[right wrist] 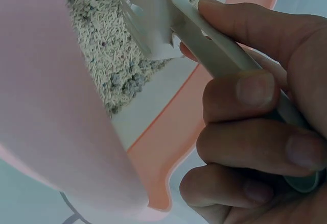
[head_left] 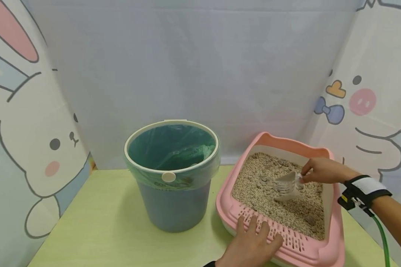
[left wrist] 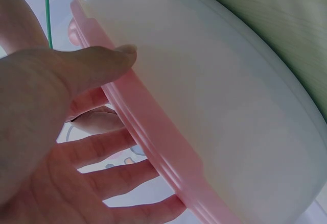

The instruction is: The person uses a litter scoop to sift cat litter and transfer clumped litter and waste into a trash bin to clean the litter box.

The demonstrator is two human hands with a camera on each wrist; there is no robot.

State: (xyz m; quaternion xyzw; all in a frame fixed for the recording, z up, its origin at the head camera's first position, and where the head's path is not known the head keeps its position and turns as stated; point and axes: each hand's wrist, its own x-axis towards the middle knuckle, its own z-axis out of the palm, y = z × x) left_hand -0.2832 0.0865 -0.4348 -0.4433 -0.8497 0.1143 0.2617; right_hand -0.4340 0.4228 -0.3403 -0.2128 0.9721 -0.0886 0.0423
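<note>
A pink and white litter box (head_left: pixel 335 222) holds pale pellet litter (head_left: pixel 257 167) with greyish clumps. My right hand (head_left: pixel 325 170) grips a white slotted litter scoop (head_left: pixel 285 185) over the litter. In the right wrist view, the curled fingers wrap its long handle (right wrist: pixel 219 45), with the thumb along it. At the box's near side, my left hand (head_left: pixel 248 246) holds the perforated pink rim. Its fingers spread over the top, while in the left wrist view the thumb (left wrist: pixel 104 66) presses the outer side at the rim.
Left of the box stands a blue-grey bin (head_left: pixel 173 207), lined with a translucent green bag (head_left: pixel 204 150) under a white ring. Both stand on a light green table (head_left: pixel 97 222). A pale backdrop (head_left: pixel 200 66) with cartoon animals rises behind. A green cable (head_left: pixel 382 231) trails from the right wrist.
</note>
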